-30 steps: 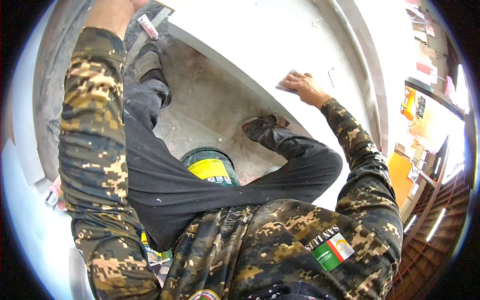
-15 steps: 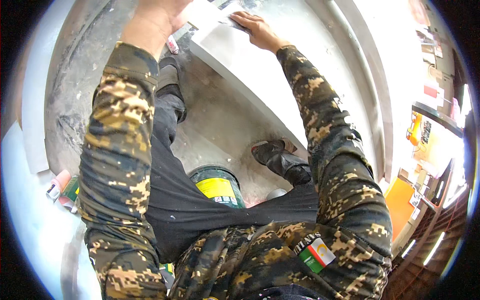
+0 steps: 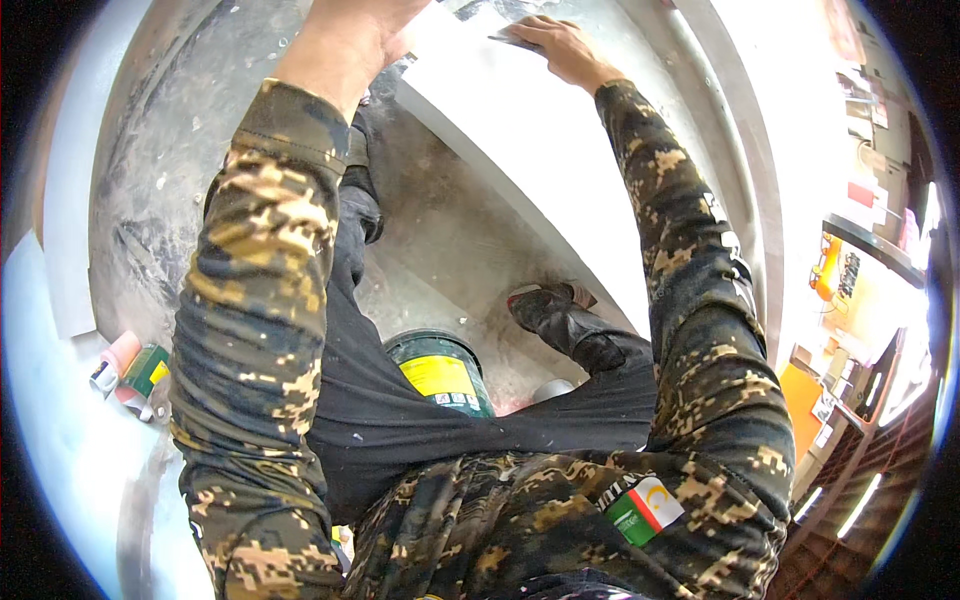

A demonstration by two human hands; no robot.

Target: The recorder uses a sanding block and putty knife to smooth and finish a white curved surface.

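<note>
A long white panel [image 3: 540,160] runs diagonally from the top middle down to the right, its near edge above the floor. My right hand [image 3: 572,52] is at the panel's upper part, fingers closed on a thin grey sheet [image 3: 515,41] held against the white surface. The sheet is mostly under the fingers, and its exact kind is hard to make out. My left hand [image 3: 350,40] is at the top edge of the view, beside the panel's left end. Its fingers are mostly cut off by the frame and glare, so their grip does not show.
A dark green bucket [image 3: 440,370] with a yellow label stands on the dusty floor between my legs. My shoe [image 3: 540,305] is near the panel's lower edge. Small containers, one a green box [image 3: 147,368], sit at the far left. Orange boards [image 3: 803,405] are at the right.
Both hands have shifted to the right, the right one sliding along the panel with the grey sheet. The left forearm has followed the same way. The bucket stands where it was.
</note>
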